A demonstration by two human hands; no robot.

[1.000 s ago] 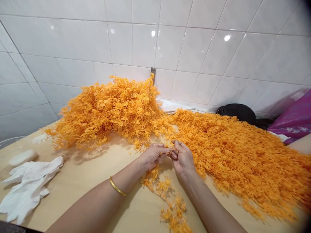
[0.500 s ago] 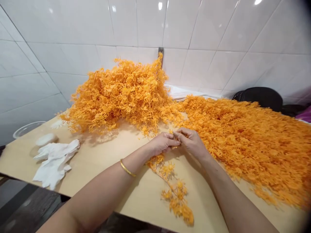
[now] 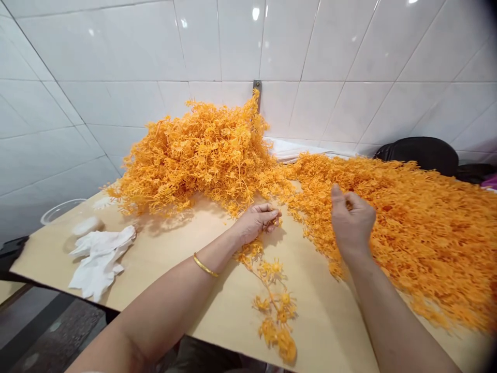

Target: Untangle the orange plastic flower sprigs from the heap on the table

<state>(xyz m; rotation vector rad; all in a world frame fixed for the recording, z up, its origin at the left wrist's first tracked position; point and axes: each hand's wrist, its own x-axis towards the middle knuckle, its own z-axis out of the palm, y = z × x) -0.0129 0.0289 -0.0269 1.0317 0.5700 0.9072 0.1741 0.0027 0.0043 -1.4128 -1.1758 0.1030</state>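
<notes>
My left hand [image 3: 259, 223], with a gold bangle [image 3: 205, 265] on its wrist, is closed around an orange plastic flower stem [image 3: 267, 290]. The stem trails from under the hand towards the table's front edge, with star-shaped florets along it. My right hand [image 3: 352, 220] is apart from it, over the near-left part of a wide heap of loose orange florets [image 3: 419, 228]. Its fingers are curled with the thumb raised; whether anything small is in them is hidden. Beyond my left hand rises a bushy pile of orange flower stems [image 3: 202, 155].
White cloth gloves [image 3: 99, 259] and a round white object [image 3: 87, 226] lie on the tan tabletop [image 3: 163, 280] at left. A clear plastic rim [image 3: 62, 210] shows past the left edge. A black bag [image 3: 421, 155] sits behind the heap, against the tiled wall [image 3: 341, 46].
My right hand has left my left hand and moved right, over the loose florets. My left hand still holds the stem in nearly the same place. The view has shifted slightly.
</notes>
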